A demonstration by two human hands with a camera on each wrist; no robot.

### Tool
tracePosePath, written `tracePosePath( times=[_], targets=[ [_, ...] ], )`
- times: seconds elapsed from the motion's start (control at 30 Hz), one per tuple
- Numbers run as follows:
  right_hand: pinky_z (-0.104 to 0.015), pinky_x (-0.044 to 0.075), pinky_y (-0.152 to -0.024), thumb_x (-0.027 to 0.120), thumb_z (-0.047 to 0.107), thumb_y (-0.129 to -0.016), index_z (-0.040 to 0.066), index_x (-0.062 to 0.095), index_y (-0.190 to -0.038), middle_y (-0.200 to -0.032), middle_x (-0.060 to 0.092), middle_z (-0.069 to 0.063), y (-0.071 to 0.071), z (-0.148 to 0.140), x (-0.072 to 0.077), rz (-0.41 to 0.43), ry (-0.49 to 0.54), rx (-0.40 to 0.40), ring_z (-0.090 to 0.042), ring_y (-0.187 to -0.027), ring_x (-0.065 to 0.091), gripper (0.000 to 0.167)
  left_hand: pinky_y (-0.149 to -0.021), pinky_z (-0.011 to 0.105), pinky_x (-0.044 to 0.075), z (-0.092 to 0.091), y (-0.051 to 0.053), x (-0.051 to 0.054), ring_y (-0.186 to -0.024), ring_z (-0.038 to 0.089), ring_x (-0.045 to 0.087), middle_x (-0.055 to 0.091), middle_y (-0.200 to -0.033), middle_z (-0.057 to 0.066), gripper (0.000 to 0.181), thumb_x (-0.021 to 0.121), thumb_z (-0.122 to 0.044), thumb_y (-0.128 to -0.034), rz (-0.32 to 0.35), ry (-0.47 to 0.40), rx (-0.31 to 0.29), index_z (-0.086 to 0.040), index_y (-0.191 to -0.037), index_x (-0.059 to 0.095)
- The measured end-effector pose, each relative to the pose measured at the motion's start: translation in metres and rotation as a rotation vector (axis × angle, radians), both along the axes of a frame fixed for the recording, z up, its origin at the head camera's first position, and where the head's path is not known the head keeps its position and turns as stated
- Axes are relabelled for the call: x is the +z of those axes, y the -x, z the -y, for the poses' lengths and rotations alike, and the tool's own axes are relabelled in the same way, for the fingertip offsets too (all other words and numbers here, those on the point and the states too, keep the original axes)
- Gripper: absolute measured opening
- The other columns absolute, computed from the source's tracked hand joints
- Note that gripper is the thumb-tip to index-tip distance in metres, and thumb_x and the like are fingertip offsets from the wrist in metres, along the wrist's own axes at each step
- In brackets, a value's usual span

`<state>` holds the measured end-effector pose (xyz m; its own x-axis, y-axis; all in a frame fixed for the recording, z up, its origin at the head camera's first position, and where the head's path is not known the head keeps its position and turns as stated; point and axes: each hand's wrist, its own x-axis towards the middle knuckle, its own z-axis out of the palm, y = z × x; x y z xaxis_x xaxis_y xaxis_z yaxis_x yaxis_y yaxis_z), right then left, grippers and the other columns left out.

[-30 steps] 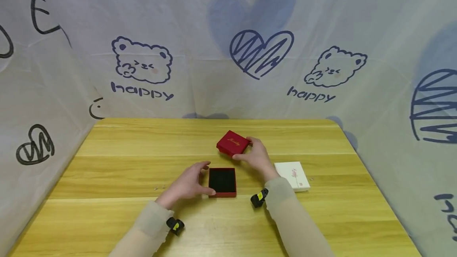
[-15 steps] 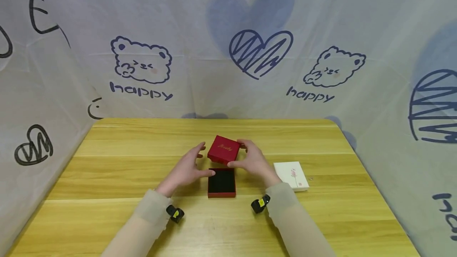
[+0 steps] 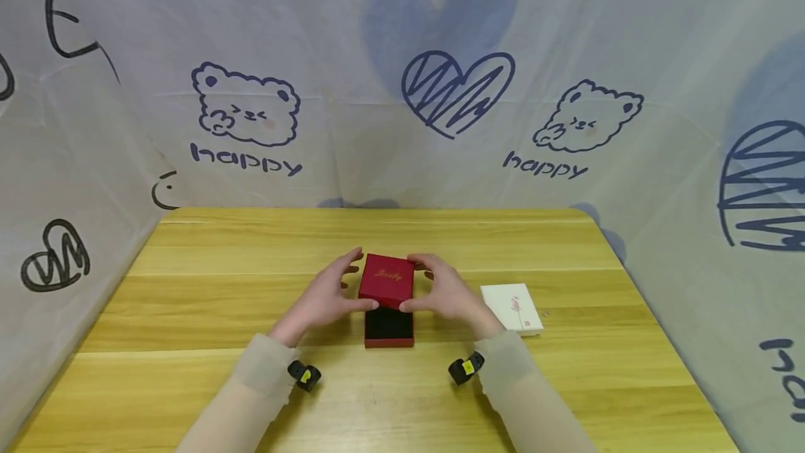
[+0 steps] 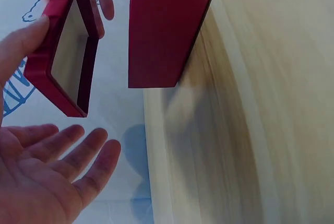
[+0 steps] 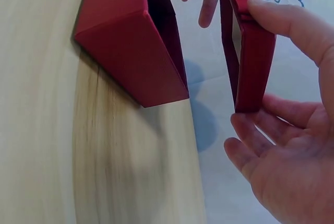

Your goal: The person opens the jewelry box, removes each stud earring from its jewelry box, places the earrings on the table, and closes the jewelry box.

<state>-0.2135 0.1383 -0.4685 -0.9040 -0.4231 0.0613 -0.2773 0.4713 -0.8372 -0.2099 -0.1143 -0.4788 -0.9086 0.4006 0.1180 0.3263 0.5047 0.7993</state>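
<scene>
A red jewelry box lid [image 3: 386, 279] with gold lettering is held above the table. My right hand [image 3: 448, 293] grips it by its right side, thumb on the front edge and fingers behind, as the right wrist view also shows. My left hand [image 3: 327, 296] is at the lid's left; its thumb meets the lid's front corner while the other fingers stay extended, apart from it. Just below, the red box base [image 3: 388, 343] sits on the table with a black inside, its far part covered by the lid. The lid's hollow underside [image 4: 73, 51] shows pale in the left wrist view.
A flat white box [image 3: 512, 306] with a pink flower print lies right of the right hand, partly behind the forearm. The wooden table [image 3: 239, 250] meets a printed cloth backdrop [image 3: 352, 145] at its back edge.
My right hand has carried the lid left and nearer, from behind the base to over its far part. The left hand has shifted slightly away from me, up to the lid's left side.
</scene>
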Motion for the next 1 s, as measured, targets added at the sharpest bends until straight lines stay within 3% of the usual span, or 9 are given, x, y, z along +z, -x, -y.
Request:
tracePosePath(
  times=[0.27,0.57,1.0],
  targets=[
    [-0.049,0.036,-0.106,0.089,0.022,-0.072,0.004,0.046,-0.143,-0.139,0.05,-0.009,-0.009,-0.005,0.003,-0.023,-0.053,0.057,-0.036,-0.127,0.046,0.084,-0.095,0.049,0.047,0.005,-0.007,0.002,-0.125,0.035,0.049,0.042,-0.148,0.016,0.096,0.086,-0.03,-0.0757,-0.015,0.03,-0.095,-0.001,-0.15,0.033],
    [-0.048,0.039,-0.104,0.089,0.021,-0.071,0.006,0.046,-0.143,-0.139,0.05,-0.007,-0.018,-0.011,-0.001,-0.065,-0.097,0.107,-0.031,-0.126,0.047,0.085,-0.095,0.046,0.046,0.01,-0.014,0.0,-0.124,0.03,0.05,0.045,-0.146,0.012,0.095,0.087,-0.028,-0.0744,0.003,0.056,-0.155,-0.001,-0.149,0.035],
    [-0.05,0.04,-0.102,0.089,0.02,-0.07,0.004,0.045,-0.143,-0.139,0.05,-0.009,-0.025,-0.011,-0.009,-0.053,-0.089,0.128,-0.036,-0.124,0.049,0.087,-0.096,0.048,0.046,0.011,-0.025,-0.004,-0.122,0.03,0.051,0.049,-0.141,0.013,0.093,0.087,-0.026,-0.074,0.019,0.077,-0.166,0.001,-0.148,0.037]
  ],
)
